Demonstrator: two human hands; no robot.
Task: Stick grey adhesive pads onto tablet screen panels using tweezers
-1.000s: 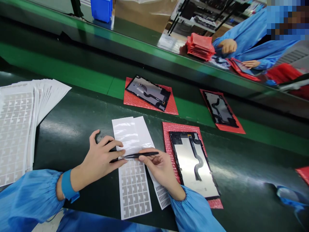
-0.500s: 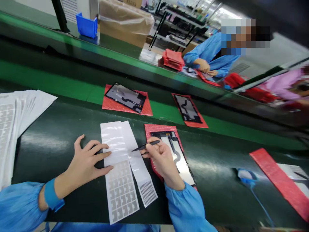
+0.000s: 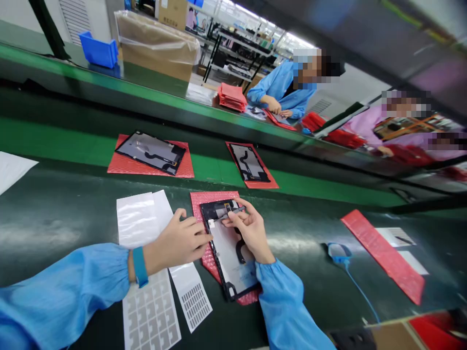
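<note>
My right hand (image 3: 252, 230) pinches dark pointed tweezers (image 3: 238, 211) over the top end of a display panel (image 3: 229, 255). That panel has a black frame, a silvery back and a black flex cable (image 3: 240, 249); it lies on a red bubble-wrap bag (image 3: 200, 198). By the panel's left edge is my left hand (image 3: 181, 239), fingers apart and holding nothing; whether the fingertips touch the frame I cannot tell. Partly under my left arm lie a sheet of grey die-cut stickers (image 3: 151, 313) and a narrower strip of small labels (image 3: 196, 300).
Two more panels (image 3: 155, 154) (image 3: 250, 163) rest on red bags on the green strip beyond. To the right are a blue-corded device (image 3: 339, 251) and a folded red bag (image 3: 383, 255). White paper (image 3: 14, 170) lies far left. A co-worker (image 3: 280, 92) handles red bags across the line.
My left hand has moved right from the sticker sheets to the panel's left edge. The tweezers went from above the label strip to the panel's top end. The view has shifted right.
</note>
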